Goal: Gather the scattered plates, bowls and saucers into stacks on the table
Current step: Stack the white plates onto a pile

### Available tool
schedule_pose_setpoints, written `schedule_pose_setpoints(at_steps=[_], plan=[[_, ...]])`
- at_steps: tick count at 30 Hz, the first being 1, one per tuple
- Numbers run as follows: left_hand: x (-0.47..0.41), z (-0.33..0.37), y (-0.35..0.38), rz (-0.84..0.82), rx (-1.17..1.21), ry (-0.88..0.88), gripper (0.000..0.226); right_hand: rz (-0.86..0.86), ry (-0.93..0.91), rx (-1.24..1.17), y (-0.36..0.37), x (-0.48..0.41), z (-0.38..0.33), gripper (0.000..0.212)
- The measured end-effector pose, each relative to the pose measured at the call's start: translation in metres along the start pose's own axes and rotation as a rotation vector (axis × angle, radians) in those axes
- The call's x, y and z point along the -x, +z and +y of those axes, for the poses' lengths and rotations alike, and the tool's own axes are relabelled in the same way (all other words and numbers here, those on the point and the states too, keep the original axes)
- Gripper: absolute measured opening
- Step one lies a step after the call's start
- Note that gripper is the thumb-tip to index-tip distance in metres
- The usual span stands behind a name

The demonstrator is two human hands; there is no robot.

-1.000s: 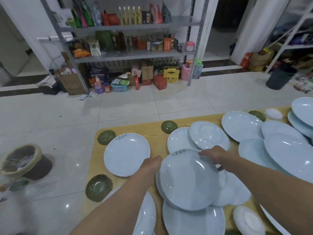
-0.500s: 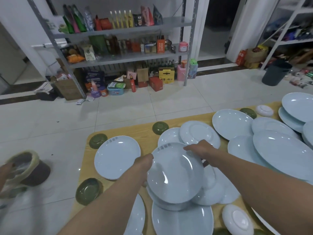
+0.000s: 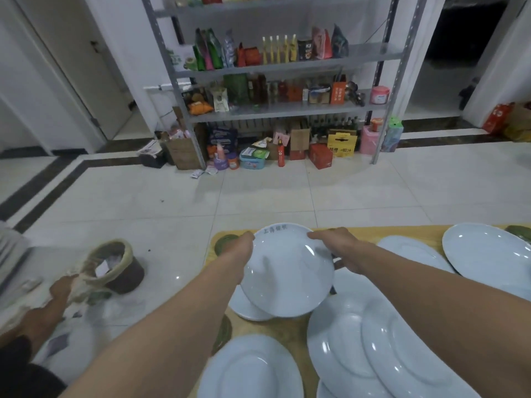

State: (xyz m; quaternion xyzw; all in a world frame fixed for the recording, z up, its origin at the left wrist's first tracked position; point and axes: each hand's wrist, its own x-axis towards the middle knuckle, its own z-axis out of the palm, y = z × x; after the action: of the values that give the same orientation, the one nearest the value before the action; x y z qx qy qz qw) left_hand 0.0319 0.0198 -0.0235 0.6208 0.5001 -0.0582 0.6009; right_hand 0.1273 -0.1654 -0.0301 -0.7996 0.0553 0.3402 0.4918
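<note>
Both hands grip one pale blue plate [image 3: 287, 272] by its far rim — the left hand [image 3: 240, 246] curled over the left edge, the right hand [image 3: 334, 245] clamped on the right edge with fingers on top. The plate is tilted, its far edge (the one with dark printed characters) raised, and it hangs above another plate [image 3: 247, 307] lying flat on the wooden table [image 3: 370, 231]; whether the two touch cannot be told.

Taking the held plate as the landmark: nearer the person and to its right lie two overlapping large plates [image 3: 373, 351], and directly nearer sits a further plate [image 3: 250, 369] at the bottom edge. Far to its right rests a big oval plate [image 3: 485, 254]. Just left of it, half hidden by the left wrist, a green saucer [image 3: 225, 245] sits at the table corner, and another green saucer [image 3: 222, 333] peeks out under the left forearm.

Off the table, left of the held plate, another person's hand [image 3: 61, 288] holds a bag by a brown bin [image 3: 120, 268] on the tiled floor. Beyond stands a metal shelf [image 3: 281, 110] of groceries.
</note>
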Motion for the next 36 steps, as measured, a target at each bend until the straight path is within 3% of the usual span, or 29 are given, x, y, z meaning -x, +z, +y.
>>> schedule_pose_setpoints(at_steps=[3,8,12,17,21,27,34,36], plan=[[-0.015,0.001,-0.018,0.036,0.019,0.020,0.022,-0.013,0.020,-0.030,0.026,-0.016,-0.002,0.045],[-0.041,-0.010,-0.035,0.033,0.043,-0.049,0.037,-0.044,0.064,-0.039,0.057,-0.043,0.008,0.044],[-0.070,-0.028,-0.038,0.037,0.034,-0.082,0.061,-0.067,0.111,-0.025,0.074,-0.057,0.019,0.048],[-0.080,-0.040,-0.036,0.003,0.057,-0.100,0.052,-0.091,0.150,-0.033,0.083,-0.064,0.027,0.047],[-0.094,-0.048,-0.033,0.000,0.043,-0.108,0.069,-0.099,0.157,-0.034,0.089,-0.073,0.033,0.057],[-0.112,-0.057,-0.029,-0.018,0.033,-0.135,0.075,-0.138,0.172,-0.017,0.090,-0.077,0.035,0.059],[-0.126,-0.063,-0.025,0.056,-0.078,-0.098,0.090,-0.149,0.103,0.140,0.083,-0.076,0.037,0.038],[-0.096,-0.048,-0.023,0.090,-0.180,-0.051,0.076,-0.120,0.062,0.194,0.070,-0.073,0.032,0.037]])
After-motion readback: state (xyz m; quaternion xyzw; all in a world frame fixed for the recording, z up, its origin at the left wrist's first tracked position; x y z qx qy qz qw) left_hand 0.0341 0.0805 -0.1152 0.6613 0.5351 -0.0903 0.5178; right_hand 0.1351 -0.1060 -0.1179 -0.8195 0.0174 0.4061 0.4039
